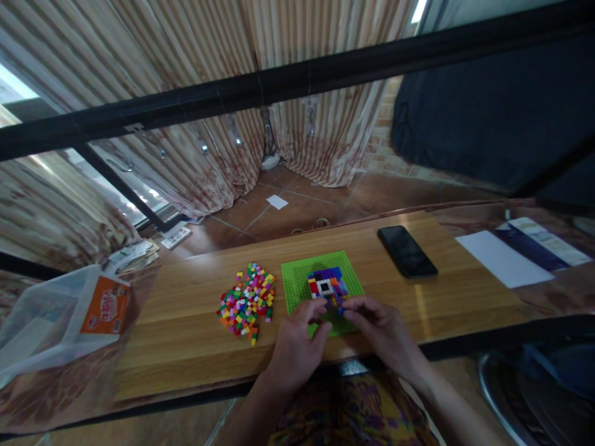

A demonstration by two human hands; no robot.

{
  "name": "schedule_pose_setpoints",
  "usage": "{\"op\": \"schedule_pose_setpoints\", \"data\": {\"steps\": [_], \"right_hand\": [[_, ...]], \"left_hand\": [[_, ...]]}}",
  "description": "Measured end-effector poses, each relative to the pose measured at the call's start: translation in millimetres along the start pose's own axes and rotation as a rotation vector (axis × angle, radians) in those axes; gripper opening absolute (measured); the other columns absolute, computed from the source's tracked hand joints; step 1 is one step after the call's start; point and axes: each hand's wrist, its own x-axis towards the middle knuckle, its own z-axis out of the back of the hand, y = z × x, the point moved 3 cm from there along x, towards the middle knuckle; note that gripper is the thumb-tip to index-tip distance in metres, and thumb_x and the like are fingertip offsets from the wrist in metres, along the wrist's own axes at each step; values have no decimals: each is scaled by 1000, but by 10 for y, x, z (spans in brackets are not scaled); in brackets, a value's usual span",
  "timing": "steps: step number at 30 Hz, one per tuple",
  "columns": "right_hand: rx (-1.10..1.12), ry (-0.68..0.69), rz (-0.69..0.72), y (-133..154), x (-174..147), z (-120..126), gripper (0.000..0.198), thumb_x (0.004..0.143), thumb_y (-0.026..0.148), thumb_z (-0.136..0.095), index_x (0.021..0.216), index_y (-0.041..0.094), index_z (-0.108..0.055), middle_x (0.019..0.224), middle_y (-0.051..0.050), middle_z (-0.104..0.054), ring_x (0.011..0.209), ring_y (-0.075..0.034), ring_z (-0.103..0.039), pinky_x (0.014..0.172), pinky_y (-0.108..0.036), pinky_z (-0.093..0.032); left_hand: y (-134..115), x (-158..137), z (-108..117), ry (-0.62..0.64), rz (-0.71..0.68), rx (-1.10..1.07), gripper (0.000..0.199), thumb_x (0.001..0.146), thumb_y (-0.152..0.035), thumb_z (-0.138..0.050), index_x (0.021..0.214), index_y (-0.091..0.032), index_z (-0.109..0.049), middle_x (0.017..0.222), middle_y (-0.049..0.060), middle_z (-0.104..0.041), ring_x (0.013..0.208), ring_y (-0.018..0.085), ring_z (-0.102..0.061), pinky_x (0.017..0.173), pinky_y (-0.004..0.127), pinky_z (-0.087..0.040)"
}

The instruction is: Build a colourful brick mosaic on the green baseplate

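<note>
On a green studded baseplate point(297, 266) stands a small build of toy bricks point(327, 284), with blue, purple, red and orange bricks around a white square with a dark middle. At the near left edge of the build is my left hand point(300, 344), its thumb and index finger apart and nothing visible between them. From the right, my right hand point(383, 328) pinches at the build's near right corner. A small blue brick point(341, 311) shows at its fingertips. My fingers partly hide the near side of the build.
Left of the baseplate lies a pile of loose coloured bricks point(248, 300) on the wooden board point(186, 347). A black phone point(406, 251) rests at the right, with white paper point(504, 257) beyond it. A clear plastic bin point(46, 316) stands far left. A dark rail point(279, 83) crosses above.
</note>
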Motion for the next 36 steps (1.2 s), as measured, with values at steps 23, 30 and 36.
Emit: {"op": "schedule_pose_setpoints", "data": {"steps": [23, 30, 36], "right_hand": [[-36, -200, 90, -314, 529, 98, 22, 72, 43, -71, 79, 22, -74, 83, -4, -70, 78, -19, -62, 71, -32, -50], [188, -245, -98, -299, 549, 60, 23, 59, 37, -80, 73, 21, -74, 71, -1, -71, 63, -15, -61, 62, -28, -48], [281, -228, -157, -266, 560, 49, 21, 55, 32, -82, 70, 21, -74, 68, 0, -71, 60, -14, -61, 62, -28, -50]], "left_hand": [[468, -18, 128, -81, 76, 116, 21, 87, -24, -53, 105, -21, -61, 95, 5, -68, 78, 15, -64, 72, 27, -53], [181, 124, 99, -48, -119, 333, 28, 88, -23, -53, 114, -23, -61, 115, 9, -60, 107, 21, -57, 94, 36, -48], [-56, 321, -228, 40, -207, 566, 44, 85, -30, -59, 128, -27, -52, 127, 10, -51, 113, 29, -49, 96, 47, -43]]}}
